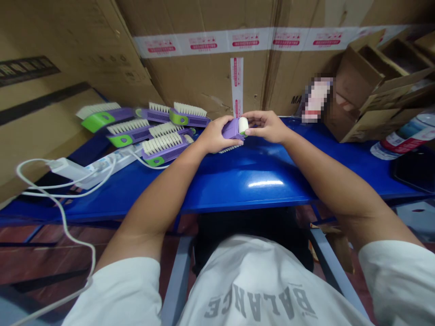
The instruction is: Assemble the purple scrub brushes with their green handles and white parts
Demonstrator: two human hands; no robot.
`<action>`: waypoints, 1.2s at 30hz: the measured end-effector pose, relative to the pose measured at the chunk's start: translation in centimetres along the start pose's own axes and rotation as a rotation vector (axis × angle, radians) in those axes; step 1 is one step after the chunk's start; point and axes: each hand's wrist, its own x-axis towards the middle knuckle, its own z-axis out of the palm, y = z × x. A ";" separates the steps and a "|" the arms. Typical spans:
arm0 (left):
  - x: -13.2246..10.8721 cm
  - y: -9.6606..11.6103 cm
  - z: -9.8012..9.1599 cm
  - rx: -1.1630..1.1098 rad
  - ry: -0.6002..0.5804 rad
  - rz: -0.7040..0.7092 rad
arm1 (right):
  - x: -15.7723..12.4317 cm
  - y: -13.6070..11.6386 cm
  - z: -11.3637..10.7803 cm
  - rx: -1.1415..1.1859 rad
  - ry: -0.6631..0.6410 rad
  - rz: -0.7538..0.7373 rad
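Observation:
My left hand (216,134) is wrapped round a purple brush (231,130), thumb below and fingers over the top. Pale bristles point downward under it. At the brush's right end sits a white roller (243,124) with a bit of green beside it. My right hand (268,127) has its thumb and fingertips closed about this roller end; the far fingers are partly hidden behind it. To the left, several purple and green brushes (163,147) lie in a loose pile with their white bristles facing up.
A white power strip (105,166) with white cables lies on the blue table (244,190), left of my arm. Large cardboard boxes (204,68) stand along the back. Small open cartons (367,95), a bottle (406,136) and a dark flat object (416,170) are at the right.

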 end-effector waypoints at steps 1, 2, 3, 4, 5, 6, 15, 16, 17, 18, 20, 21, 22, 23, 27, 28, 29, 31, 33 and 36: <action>0.0 0.0 0.0 0.001 0.000 -0.001 | 0.0 0.1 0.0 0.002 -0.004 -0.001; 0.0 0.0 0.0 0.001 0.000 -0.002 | 0.0 0.1 0.0 0.005 -0.007 -0.001; 0.0 0.0 0.0 0.001 -0.001 -0.002 | 0.0 0.1 0.0 0.008 -0.010 -0.001; 0.0 -0.1 0.0 0.001 0.000 -0.001 | 0.0 0.2 -0.1 0.010 -0.012 -0.001; 0.0 -0.1 0.0 0.000 0.001 0.001 | 0.0 0.2 -0.1 0.012 -0.014 -0.001; 0.0 -0.1 0.0 -0.002 0.003 0.003 | 0.0 0.2 -0.1 0.013 -0.015 -0.001; 0.0 0.0 0.0 -0.006 -0.001 -0.003 | 0.0 0.2 -0.1 -0.004 -0.010 0.004; 0.0 0.0 0.0 0.000 -0.003 -0.004 | 0.0 0.1 -0.1 -0.007 -0.007 0.005; 0.0 0.1 0.0 0.006 -0.005 -0.004 | 0.0 0.1 0.0 -0.008 -0.005 0.006; 0.0 0.1 -0.1 0.010 -0.006 -0.004 | 0.0 0.0 0.0 -0.007 -0.005 0.005; 0.0 0.0 -0.1 0.018 -0.004 -0.004 | 0.0 -0.1 0.1 -0.001 -0.009 0.002; 0.0 0.0 0.0 0.020 -0.002 -0.002 | 0.0 -0.1 0.1 0.002 -0.012 0.001; 0.0 -0.1 0.0 0.022 -0.002 0.001 | 0.0 -0.1 0.1 0.004 -0.013 0.001; 0.0 -0.1 0.0 0.023 -0.001 0.004 | 0.0 -0.2 0.1 0.005 -0.013 0.002; 0.0 -0.2 0.1 0.015 -0.001 0.008 | 0.0 -0.1 0.1 -0.005 -0.010 0.007; 0.0 -0.1 0.1 0.015 0.000 0.005 | -0.1 -0.1 0.1 -0.010 -0.012 0.006; 0.0 -0.1 0.1 0.016 -0.001 0.003 | -0.1 -0.1 0.1 -0.016 -0.016 0.003; 0.0 0.0 0.0 0.016 -0.004 -0.003 | -0.1 -0.1 0.1 -0.028 -0.020 -0.002; 0.0 0.1 0.0 0.008 -0.006 -0.009 | -0.1 -0.1 0.1 -0.032 -0.020 -0.003; 0.0 0.1 0.0 -0.005 -0.003 -0.010 | -0.1 0.0 0.0 -0.027 -0.019 -0.003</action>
